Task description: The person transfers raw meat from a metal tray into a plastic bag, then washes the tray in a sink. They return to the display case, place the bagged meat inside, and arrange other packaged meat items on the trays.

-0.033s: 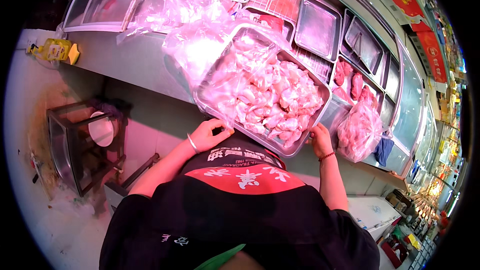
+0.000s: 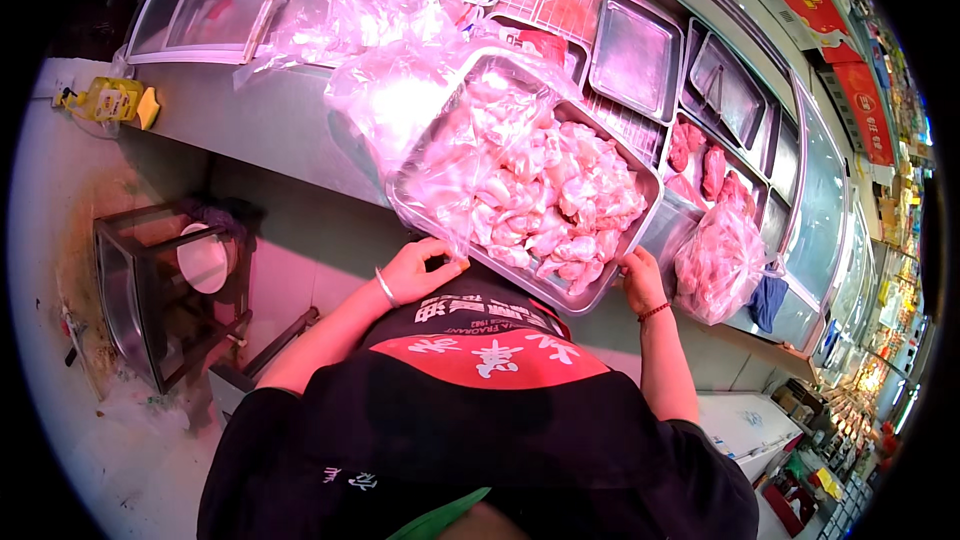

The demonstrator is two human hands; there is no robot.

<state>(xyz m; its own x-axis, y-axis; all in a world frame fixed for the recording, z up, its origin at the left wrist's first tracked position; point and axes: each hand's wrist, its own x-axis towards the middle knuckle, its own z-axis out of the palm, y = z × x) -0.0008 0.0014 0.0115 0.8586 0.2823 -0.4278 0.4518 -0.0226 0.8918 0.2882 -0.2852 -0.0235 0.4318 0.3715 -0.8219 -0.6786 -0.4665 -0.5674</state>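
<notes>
A metal tray (image 2: 612, 292) full of raw pale poultry pieces (image 2: 560, 195) is tilted toward me at the counter's near edge. Clear plastic film (image 2: 435, 180) covers its left part and hangs over the near-left rim. My left hand (image 2: 420, 270) is closed at that rim, thumb and fingertips pinching the film's edge. At the near right corner, my right hand (image 2: 643, 282) grips the tray by its rim, its fingers partly hidden beneath. Right of this hand sits a clear plastic bag (image 2: 718, 265) filled with pale pieces of meat.
Crumpled clear bags (image 2: 375, 50) lie on the counter (image 2: 270, 130) behind the tray. Metal trays (image 2: 636, 55) and red meat pieces (image 2: 713, 172) fill the display case beyond. A yellow bottle (image 2: 112, 100) stands far left; below it is a dark-framed stand (image 2: 130, 290). A blue cloth (image 2: 768, 302) hangs at right.
</notes>
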